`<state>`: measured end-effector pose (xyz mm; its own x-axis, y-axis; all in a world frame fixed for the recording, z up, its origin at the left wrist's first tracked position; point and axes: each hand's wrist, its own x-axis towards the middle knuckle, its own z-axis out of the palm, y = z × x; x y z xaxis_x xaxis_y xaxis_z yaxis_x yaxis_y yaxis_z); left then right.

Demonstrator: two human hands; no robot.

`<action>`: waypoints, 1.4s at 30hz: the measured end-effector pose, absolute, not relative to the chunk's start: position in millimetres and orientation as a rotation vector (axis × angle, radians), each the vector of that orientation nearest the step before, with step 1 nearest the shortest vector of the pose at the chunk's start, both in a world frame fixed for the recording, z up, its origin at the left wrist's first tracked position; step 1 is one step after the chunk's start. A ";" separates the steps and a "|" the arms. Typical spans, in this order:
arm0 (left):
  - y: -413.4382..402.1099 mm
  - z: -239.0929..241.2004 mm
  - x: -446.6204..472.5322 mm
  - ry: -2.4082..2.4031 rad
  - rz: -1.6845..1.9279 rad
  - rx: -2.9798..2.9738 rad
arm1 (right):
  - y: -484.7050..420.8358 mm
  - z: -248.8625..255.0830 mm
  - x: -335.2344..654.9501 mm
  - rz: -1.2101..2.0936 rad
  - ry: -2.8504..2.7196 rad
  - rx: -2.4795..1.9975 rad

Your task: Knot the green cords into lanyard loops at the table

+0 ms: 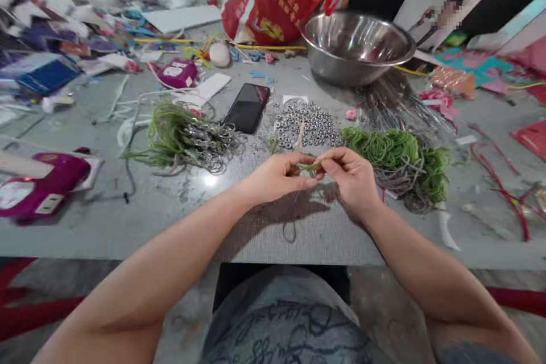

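Note:
My left hand (285, 177) and my right hand (352, 179) meet above the grey table, both closed in a pinch on a green cord (311, 166). A thin grey loop (290, 231) dangles below my fingers. Just beyond them lies a spread of small silvery beads (313, 122), with a thin pale stick (301, 133) pointing up from my left fingers. A bundle of green and grey cords (388, 153) rests to the right of my right hand. On the left is another green bundle (170, 131) with metal pieces at its ends.
A black phone (248, 107) lies behind the left bundle. At the back stand a steel bowl (356, 45) and a red bag (277, 0). Purple glue-gun-like devices (46, 185) sit at left. Red cords (505, 193) and scraps lie at right.

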<state>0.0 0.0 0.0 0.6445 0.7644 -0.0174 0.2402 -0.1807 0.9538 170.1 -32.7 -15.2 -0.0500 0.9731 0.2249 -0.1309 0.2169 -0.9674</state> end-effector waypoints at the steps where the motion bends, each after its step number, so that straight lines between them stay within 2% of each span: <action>1: -0.4 0.3 -0.6 0.844 0.543 1.784 | -32.0 -15.0 170.0 1.149 -1.231 -0.892; 5: 1.3 2.9 -5.2 0.906 0.584 1.898 | -28.5 -10.9 171.7 1.152 -1.103 -0.820; 9: 10.9 3.0 -14.3 0.941 0.930 1.852 | -22.9 -4.0 180.3 1.162 -0.968 -0.808; 12: 19.9 -0.2 -20.5 0.883 1.183 1.675 | -16.7 -4.2 191.7 1.220 -0.864 -0.800; 15: 25.6 0.6 -24.2 0.799 1.276 1.414 | -9.2 -8.0 204.5 1.243 -0.766 -0.786; 22: 27.9 21.3 -34.6 0.766 1.199 0.987 | 2.9 -10.0 221.9 1.154 -0.559 -0.839; 32: 29.8 30.0 -48.9 0.740 1.052 0.823 | 6.7 -4.2 222.7 1.011 -0.386 -1.045; 36: 32.8 33.6 -53.9 0.716 1.130 0.738 | 12.0 -6.9 229.2 0.930 -0.367 -1.029; 42: 38.8 34.6 -57.0 0.725 1.257 0.620 | 10.6 -3.8 235.4 1.047 -0.366 -0.867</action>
